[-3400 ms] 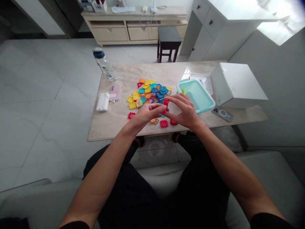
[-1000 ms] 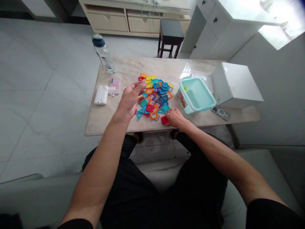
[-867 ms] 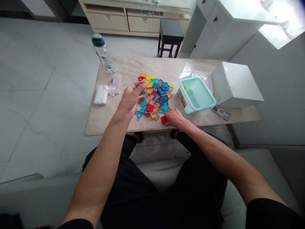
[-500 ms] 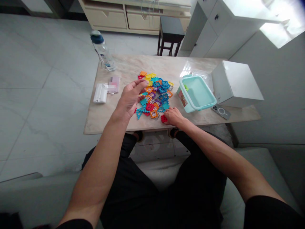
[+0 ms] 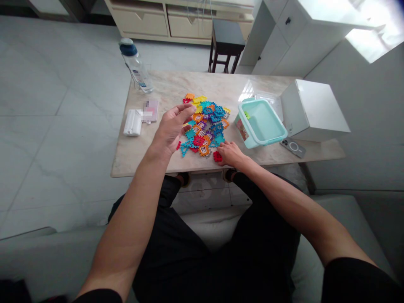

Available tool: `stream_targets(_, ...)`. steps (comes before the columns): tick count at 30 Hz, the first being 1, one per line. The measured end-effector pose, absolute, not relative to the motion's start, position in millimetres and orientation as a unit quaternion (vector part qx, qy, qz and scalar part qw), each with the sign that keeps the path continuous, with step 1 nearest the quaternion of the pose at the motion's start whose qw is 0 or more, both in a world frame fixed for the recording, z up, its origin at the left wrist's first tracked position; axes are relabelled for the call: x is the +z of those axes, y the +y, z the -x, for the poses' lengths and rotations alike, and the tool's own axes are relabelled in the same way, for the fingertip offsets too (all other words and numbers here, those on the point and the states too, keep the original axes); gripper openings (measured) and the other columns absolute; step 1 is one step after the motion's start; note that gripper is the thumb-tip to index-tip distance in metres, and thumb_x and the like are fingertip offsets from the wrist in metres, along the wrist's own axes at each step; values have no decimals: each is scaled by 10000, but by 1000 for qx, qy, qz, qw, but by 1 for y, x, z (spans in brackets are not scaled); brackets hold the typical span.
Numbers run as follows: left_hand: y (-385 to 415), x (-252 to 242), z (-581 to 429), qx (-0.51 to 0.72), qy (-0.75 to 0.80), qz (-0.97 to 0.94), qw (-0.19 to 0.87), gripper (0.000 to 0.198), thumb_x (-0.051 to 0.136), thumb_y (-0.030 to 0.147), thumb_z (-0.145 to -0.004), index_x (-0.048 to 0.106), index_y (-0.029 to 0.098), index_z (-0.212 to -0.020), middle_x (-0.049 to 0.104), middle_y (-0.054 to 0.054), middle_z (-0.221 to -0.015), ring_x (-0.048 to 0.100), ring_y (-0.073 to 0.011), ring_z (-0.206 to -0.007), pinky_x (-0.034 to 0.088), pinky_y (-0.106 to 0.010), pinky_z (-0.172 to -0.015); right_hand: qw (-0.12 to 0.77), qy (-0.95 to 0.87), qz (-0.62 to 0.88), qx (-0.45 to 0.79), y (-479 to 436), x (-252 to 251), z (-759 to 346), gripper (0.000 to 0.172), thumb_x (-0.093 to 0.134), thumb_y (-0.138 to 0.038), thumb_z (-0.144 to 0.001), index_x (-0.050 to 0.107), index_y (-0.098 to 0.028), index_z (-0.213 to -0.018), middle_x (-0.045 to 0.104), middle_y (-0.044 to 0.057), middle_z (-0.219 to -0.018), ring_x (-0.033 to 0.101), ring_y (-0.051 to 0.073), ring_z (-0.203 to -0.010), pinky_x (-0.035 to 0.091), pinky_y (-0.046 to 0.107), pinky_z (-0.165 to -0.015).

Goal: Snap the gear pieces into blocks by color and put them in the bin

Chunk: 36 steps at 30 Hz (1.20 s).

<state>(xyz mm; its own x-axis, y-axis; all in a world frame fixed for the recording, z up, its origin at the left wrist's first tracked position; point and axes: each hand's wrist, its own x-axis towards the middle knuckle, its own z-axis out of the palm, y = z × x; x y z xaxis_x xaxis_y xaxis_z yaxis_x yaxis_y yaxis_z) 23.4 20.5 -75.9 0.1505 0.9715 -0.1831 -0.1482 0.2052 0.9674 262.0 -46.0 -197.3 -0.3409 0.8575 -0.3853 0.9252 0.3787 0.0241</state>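
A heap of interlocking plastic building tiles in blue, orange, purple, yellow and red lies on the marble-patterned table. My left hand is raised at the heap's left side, fingers curved and apart, with nothing visible in them. Close to the table's front edge, my right hand is closed at a red building tile; its fingertips partly cover the tile. To the right of the heap stands a mint-green plastic tub, with a small bright green piece inside.
On the left are a water bottle, a white packet and a pinkish card-like item. A white box and a phone sit at the right. Beyond the table stands a dark stool.
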Motion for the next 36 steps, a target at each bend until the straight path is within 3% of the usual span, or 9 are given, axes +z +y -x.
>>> stream_targets(3, 22, -71, -18, 454, 471, -446, 611, 363, 857, 424, -808, 724, 245, -1095, 731, -55, -1006, 703, -201, -989, 563, -275, -770, 150, 811, -557, -95, -44, -190, -268, 729, 954, -523, -863, 699, -129, -1421, 689, 225, -1454, 607, 388, -1351, 504, 435, -1079)
stream_targets(5, 24, -69, -13, 461, 475, -450, 599, 318, 822, 423, -840, 721, 240, -1079, 732, -60, -1023, 701, -200, -976, 562, -279, -761, 135, 810, -562, -101, -41, -183, -276, 793, 956, -562, -857, 674, -133, -1462, 675, 220, -1469, 606, 391, -1346, 511, 435, -1080)
stream_targets(12, 42, -97, 15, 434, 527, -560, 469, 254, 774, 383, -851, 754, 220, -1045, 772, -75, -1022, 682, -187, -898, 534, -268, -741, 69, 801, -583, -118, -31, -157, -310, 656, 832, -582, -972, 707, -142, -1442, 701, 199, -1410, 624, 382, -1297, 521, 482, -1111)
stream_targets(16, 55, -131, 43, 321, 558, -704, 301, 245, 768, 394, -876, 781, 206, -1032, 785, -80, -971, 691, -210, -880, 549, -314, -858, 25, 798, -593, -109, -34, -151, -318, 595, 757, -514, -1033, 692, -127, -1480, 698, 200, -1419, 640, 379, -1307, 522, 495, -1155)
stream_targets(18, 60, -144, 53, 224, 586, -735, 256, 270, 734, 386, -916, 789, 189, -1094, 803, -108, -1039, 711, -228, -904, 562, -335, -901, 10, 804, -586, -103, -36, -151, -319, 580, 738, -484, -1042, 687, -122, -1492, 684, 203, -1452, 637, 385, -1328, 514, 499, -1182)
stream_targets(20, 62, -154, 59, 100, 599, -761, 228, 321, 678, 356, -969, 784, 154, -1194, 801, -166, -1243, 736, -246, -994, 575, -356, -984, -6, 808, -580, -99, -37, -154, -319, 561, 716, -477, -1049, 695, -122, -1483, 683, 205, -1462, 636, 394, -1335, 517, 509, -1187)
stream_targets(22, 63, -163, 62, 52, 605, -765, 214, 347, 718, 328, -952, 789, 145, -1239, 788, -176, -1328, 740, -269, -1137, 563, -352, -1074, -20, 809, -580, -91, -36, -160, -320, 542, 705, -480, -1046, 712, -125, -1457, 697, 210, -1437, 642, 404, -1318, 530, 526, -1170)
stream_targets(32, 55, -191, 55, -117, 613, -763, 168, 666, 972, 310, -735, 738, 193, -1348, 712, -190, -1466, 717, -357, -1283, 584, -392, -1092, -19, 820, -567, -80, -39, -169, -329, 494, 662, -495, -1065, 753, -130, -1385, 742, 207, -1344, 689, 401, -1226, 572, 522, -1092)
stream_targets(36, 57, -189, 57, -134, 612, -765, 148, 593, 918, 348, -806, 735, 222, -1356, 731, -163, -1444, 729, -345, -1266, 587, -373, -1058, -9, 817, -570, -88, -42, -164, -330, 486, 648, -471, -1080, 749, -118, -1398, 745, 218, -1337, 686, 400, -1279, 559, 509, -1118)
